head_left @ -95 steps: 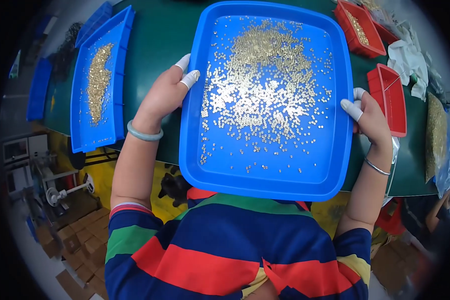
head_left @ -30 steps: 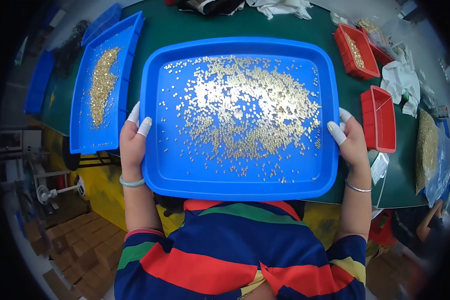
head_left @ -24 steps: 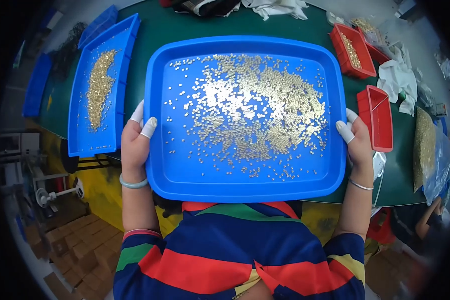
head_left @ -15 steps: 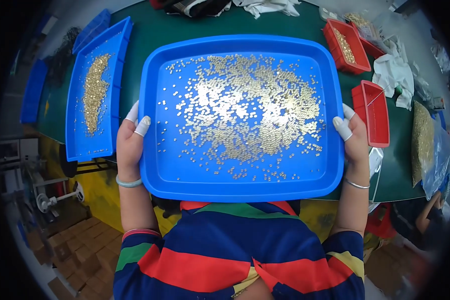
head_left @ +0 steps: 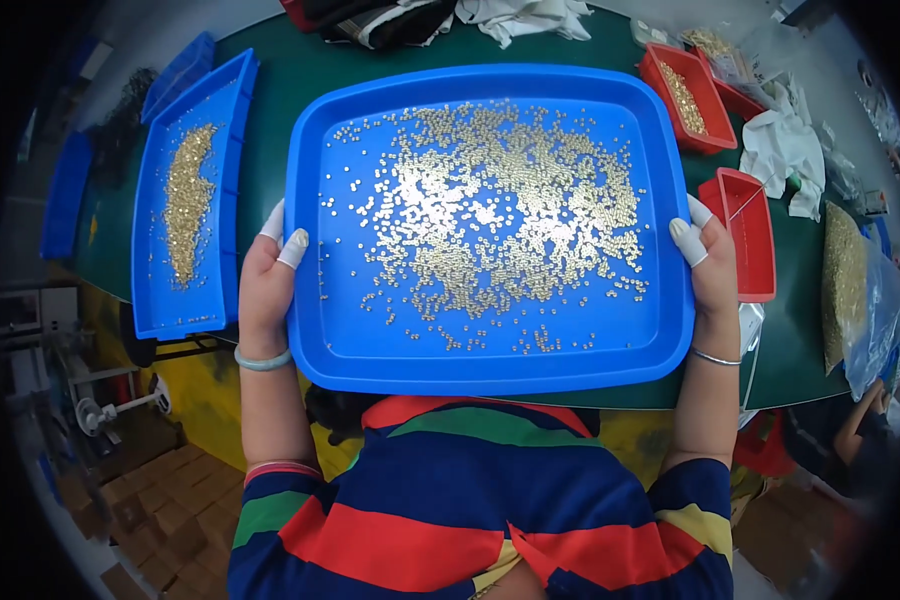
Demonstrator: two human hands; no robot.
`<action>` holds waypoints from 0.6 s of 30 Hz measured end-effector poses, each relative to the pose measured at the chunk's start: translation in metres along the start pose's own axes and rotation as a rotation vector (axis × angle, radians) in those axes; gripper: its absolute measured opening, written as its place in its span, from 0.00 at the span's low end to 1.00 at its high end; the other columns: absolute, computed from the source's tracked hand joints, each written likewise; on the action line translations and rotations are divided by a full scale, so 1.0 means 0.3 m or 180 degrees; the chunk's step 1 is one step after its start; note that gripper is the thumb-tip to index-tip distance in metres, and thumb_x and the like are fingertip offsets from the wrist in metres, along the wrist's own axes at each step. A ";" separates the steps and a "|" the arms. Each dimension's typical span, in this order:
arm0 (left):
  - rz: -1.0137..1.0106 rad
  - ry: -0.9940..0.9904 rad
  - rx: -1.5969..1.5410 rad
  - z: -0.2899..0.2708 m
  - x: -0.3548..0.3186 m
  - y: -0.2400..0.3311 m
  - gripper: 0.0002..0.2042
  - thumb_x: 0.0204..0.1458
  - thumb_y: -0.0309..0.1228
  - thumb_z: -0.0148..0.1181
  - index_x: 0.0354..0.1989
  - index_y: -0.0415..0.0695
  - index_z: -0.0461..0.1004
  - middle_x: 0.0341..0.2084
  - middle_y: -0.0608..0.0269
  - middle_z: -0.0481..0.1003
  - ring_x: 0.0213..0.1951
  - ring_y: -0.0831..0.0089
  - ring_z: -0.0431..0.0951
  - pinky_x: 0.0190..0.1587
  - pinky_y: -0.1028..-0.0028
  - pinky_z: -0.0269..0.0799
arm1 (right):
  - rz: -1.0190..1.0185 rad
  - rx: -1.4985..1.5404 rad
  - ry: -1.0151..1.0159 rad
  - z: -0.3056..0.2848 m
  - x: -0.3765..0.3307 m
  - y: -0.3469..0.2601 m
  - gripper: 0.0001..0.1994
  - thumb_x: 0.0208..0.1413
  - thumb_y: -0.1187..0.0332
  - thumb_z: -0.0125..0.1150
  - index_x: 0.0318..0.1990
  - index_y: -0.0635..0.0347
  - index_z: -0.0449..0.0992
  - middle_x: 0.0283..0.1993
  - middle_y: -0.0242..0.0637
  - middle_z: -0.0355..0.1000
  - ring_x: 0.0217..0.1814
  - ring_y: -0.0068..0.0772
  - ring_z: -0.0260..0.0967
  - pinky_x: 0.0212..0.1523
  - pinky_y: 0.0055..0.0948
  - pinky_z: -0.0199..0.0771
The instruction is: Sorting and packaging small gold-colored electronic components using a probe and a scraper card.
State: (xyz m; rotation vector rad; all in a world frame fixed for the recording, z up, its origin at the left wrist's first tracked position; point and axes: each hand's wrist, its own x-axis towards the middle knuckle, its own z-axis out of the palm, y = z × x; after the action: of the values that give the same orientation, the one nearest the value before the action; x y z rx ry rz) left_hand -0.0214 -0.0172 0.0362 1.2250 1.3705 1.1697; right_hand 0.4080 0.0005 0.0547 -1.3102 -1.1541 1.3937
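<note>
- The green table (head_left: 270, 110) spans the view, its near edge just in front of the person.
- The tray (head_left: 485, 370), large and blue, is held over the table's near edge, right in front of the person's chest.
- A second blue tray (head_left: 225, 150) lies on the table to the left, with a strip of gold bits down its middle.
- Red bins (head_left: 760, 240) sit to the right; the farther one holds gold bits.
- The left hand (head_left: 267, 290) clamps the tray's left rim, capped thumb over the rim.
- The right hand (head_left: 712, 270) pinches the right rim the same way, thumb on top.
- Small gold parts (head_left: 500, 215) lie scattered across the tray floor, thickest in the middle and far half.
</note>
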 end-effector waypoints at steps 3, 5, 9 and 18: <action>-0.0054 -0.0145 0.0100 -0.012 0.002 0.019 0.24 0.54 0.26 0.48 0.59 0.33 0.52 0.50 0.55 0.66 0.49 0.73 0.67 0.50 0.77 0.63 | -0.0263 0.0021 0.0135 0.009 -0.052 0.073 0.22 0.52 0.70 0.53 0.54 0.72 0.60 0.46 0.40 0.69 0.45 0.25 0.67 0.47 0.22 0.67; -0.0156 -0.0113 -0.0095 -0.031 0.033 0.034 0.25 0.54 0.27 0.49 0.59 0.33 0.52 0.50 0.54 0.66 0.50 0.73 0.67 0.51 0.77 0.63 | -0.0278 -0.0212 0.0071 0.034 -0.042 0.073 0.23 0.53 0.70 0.52 0.55 0.72 0.59 0.46 0.40 0.69 0.46 0.24 0.67 0.48 0.23 0.66; -0.0120 0.0061 0.0021 0.108 0.061 0.066 0.24 0.55 0.27 0.48 0.59 0.33 0.52 0.50 0.54 0.66 0.50 0.72 0.67 0.51 0.77 0.63 | 0.0017 0.0084 0.0037 -0.115 0.054 0.020 0.21 0.55 0.70 0.50 0.55 0.71 0.59 0.45 0.41 0.70 0.42 0.25 0.70 0.44 0.20 0.69; -0.0029 -0.0119 0.0019 0.329 -0.052 -0.038 0.25 0.54 0.28 0.50 0.59 0.32 0.52 0.50 0.53 0.66 0.49 0.72 0.68 0.49 0.75 0.65 | 0.0215 -0.0250 0.0081 -0.314 -0.032 0.165 0.22 0.54 0.72 0.51 0.55 0.74 0.56 0.41 0.39 0.71 0.38 0.22 0.70 0.39 0.18 0.69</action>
State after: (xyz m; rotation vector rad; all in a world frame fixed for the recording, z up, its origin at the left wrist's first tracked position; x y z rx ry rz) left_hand 0.0762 -0.0265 0.0138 1.2378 1.3514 1.1319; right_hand 0.5026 -0.0126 0.0064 -1.4304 -1.1673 1.3881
